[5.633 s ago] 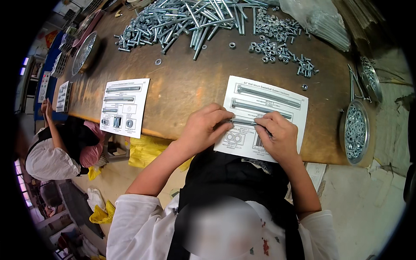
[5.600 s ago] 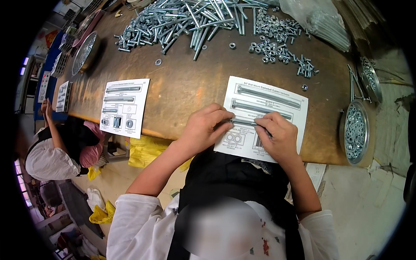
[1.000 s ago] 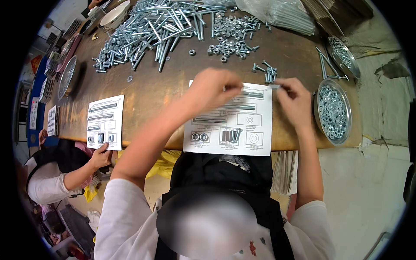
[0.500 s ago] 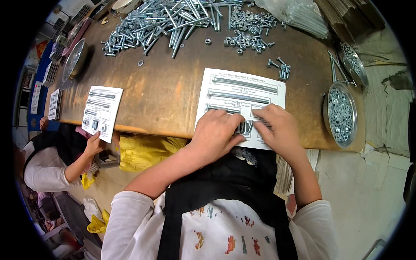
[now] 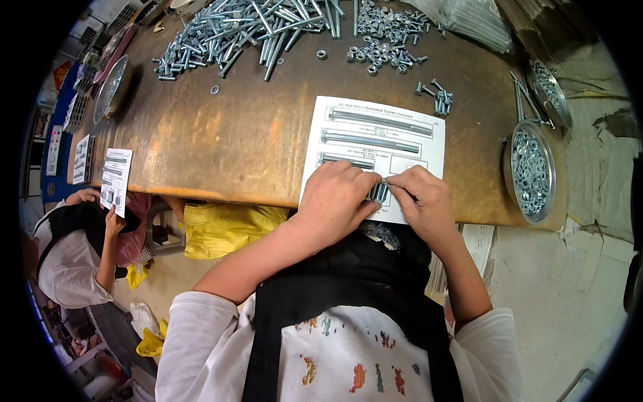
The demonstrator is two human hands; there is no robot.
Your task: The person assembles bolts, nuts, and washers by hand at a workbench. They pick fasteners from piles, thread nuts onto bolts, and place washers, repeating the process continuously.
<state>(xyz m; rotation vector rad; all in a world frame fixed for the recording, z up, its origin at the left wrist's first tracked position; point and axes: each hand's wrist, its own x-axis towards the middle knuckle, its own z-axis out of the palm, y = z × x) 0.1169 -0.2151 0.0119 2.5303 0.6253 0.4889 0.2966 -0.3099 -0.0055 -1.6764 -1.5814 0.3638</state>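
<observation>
A white printed card (image 5: 432, 144) lies at the table's front edge, with two long bolts (image 5: 372, 141) and a shorter bolt (image 5: 345, 160) in rows on it. Several short bolts (image 5: 379, 193) stand side by side in the gap between my hands, low on the card. From the left, my left hand (image 5: 338, 193) rests on the card with its fingers curled and its thumb against those short bolts. My right hand (image 5: 423, 198) closes from the other side, thumb and fingertips bent in at their upper ends.
Beyond the card lie a heap of long bolts (image 5: 234, 37), a pile of nuts (image 5: 382, 43) and a few loose short bolts (image 5: 439, 100). A metal bowl of washers (image 5: 531, 171) stands at the right edge. At left, another person holds a similar card (image 5: 115, 179).
My right hand has moved in, and its fingers have bent down to the short bolts. My left hand has stayed about the same. The other person's card has shifted left.
</observation>
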